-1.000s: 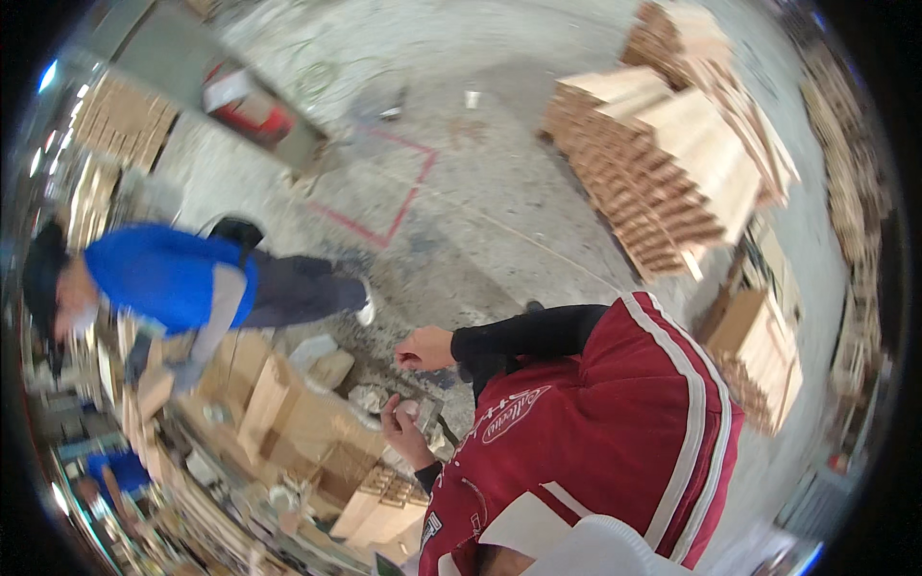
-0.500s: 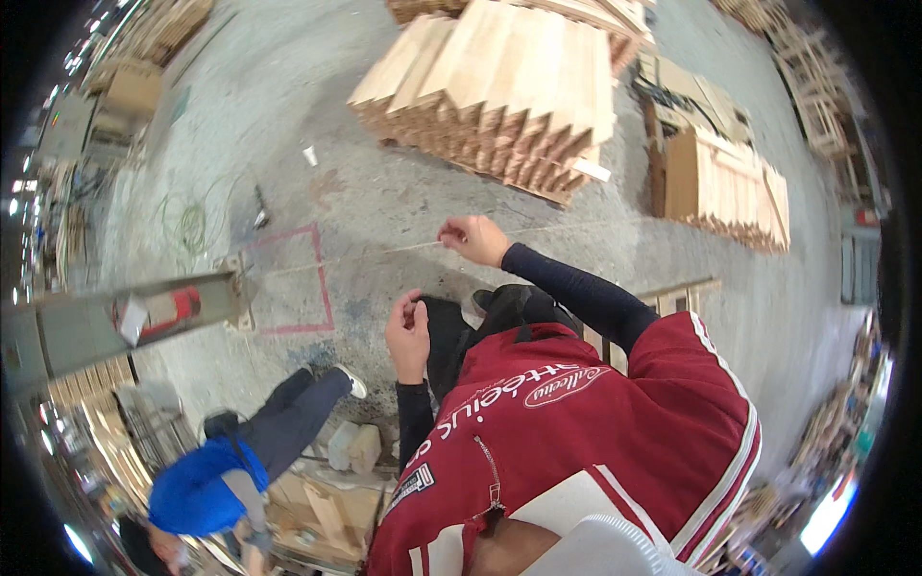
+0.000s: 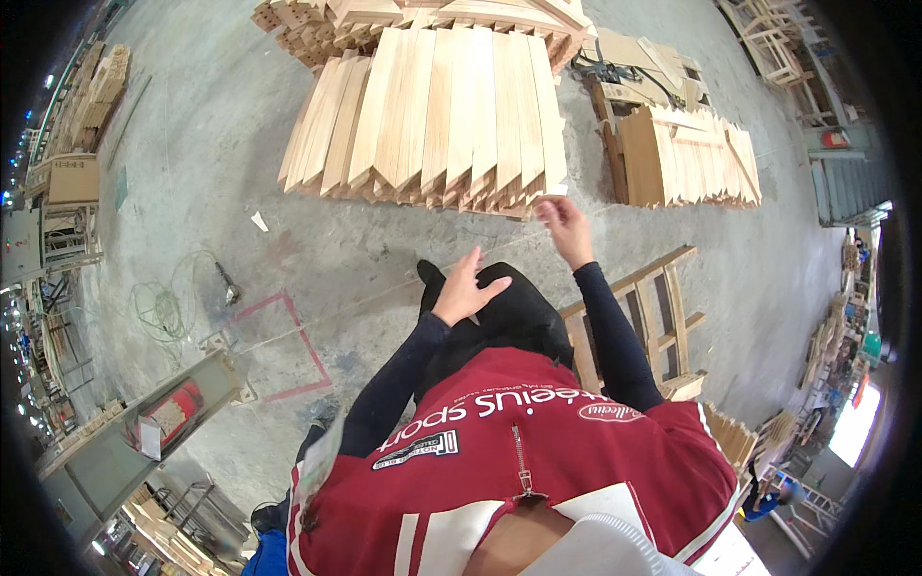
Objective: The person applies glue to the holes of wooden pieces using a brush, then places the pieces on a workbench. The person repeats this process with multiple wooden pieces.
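Observation:
My left hand (image 3: 465, 291) is open in front of my body, thumb spread from the fingers, with nothing in it. Farther forward and to the right, my right hand (image 3: 567, 232) is loosely curled with its fingers a little apart and slightly blurred; I see nothing in it. That hand is nearest the front right corner of a large stack of pale wooden boards (image 3: 451, 115) with pointed, angle-cut ends. Whether it touches the stack I cannot tell.
A smaller board stack (image 3: 687, 158) stands to the right. A wooden pallet frame (image 3: 653, 307) lies right of my legs. At left are a grey beam (image 3: 144, 437) with a red fire extinguisher (image 3: 175, 413), a coiled hose (image 3: 163, 312) and pink floor markings (image 3: 305, 346). A person in blue (image 3: 264, 552) is behind me.
My body has turned and moved toward the large stack. My right hand has come close to its corner, and my left hand has opened. The person in blue is now mostly hidden behind me.

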